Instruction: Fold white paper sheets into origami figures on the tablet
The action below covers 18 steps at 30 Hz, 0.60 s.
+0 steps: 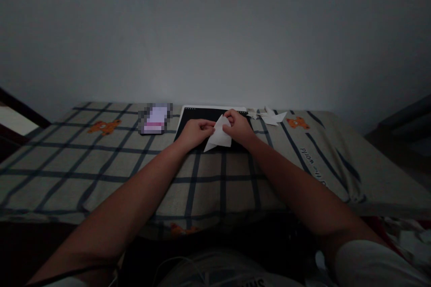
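Observation:
A folded piece of white paper is held between both hands, with pointed corners at its top and lower left. My left hand pinches its left edge between thumb and fingers. On the other side my right hand grips the upper right part, thumb on the front face and fingers behind. Beneath the hands lies a black notebook or pad with a row of holes along its top edge and a white sheet edge showing behind it.
Folded white paper shapes lie right of the pad. A phone with a lit, blurred screen rests to the left. A checked cloth with bear prints covers the table, which stands against a grey wall.

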{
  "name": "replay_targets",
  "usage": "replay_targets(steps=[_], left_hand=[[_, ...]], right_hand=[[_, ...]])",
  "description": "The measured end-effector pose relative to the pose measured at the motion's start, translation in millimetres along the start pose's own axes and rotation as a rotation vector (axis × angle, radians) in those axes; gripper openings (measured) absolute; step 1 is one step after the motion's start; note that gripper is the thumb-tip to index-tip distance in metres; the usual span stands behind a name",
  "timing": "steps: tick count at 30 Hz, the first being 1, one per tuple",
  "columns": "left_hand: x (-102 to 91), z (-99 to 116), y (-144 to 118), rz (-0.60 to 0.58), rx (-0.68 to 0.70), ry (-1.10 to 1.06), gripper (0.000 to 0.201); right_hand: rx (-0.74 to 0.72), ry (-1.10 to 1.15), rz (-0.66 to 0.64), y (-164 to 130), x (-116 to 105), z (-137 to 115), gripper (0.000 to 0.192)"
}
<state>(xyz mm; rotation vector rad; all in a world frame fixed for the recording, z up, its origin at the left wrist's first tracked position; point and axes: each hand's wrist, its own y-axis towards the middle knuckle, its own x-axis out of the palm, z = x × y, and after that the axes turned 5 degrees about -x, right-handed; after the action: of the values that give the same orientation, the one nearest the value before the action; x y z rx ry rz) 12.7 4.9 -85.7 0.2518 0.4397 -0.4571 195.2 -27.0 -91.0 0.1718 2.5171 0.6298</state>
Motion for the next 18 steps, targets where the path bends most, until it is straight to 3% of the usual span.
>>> replay_targets(steps=[5, 12, 16, 18], left_hand=[[-1.9, -1.6, 1.8, -0.005, -0.025, -0.061, 0.039], [-5.0, 2.9, 2.9, 0.211, -0.080, -0.050, 0.040], [-6.5, -0.4, 4.9, 0.347, -0.073, -0.047, 0.035], [-7.6, -3.5, 6.1, 0.385, -0.029, 0.016, 0.024]], right_hand=[[0.032, 0.049, 0.024, 0.7, -1.2, -1.1, 0.020], [0.031, 0.012, 0.168, 1.4, -2.1, -9.0, 0.026], [-0.043, -0.053, 0.127, -1.1, -0.8, -13.5, 0.027], [-0.052, -0.062, 0.078, -1.9, 0.0, -13.0, 0.027]])
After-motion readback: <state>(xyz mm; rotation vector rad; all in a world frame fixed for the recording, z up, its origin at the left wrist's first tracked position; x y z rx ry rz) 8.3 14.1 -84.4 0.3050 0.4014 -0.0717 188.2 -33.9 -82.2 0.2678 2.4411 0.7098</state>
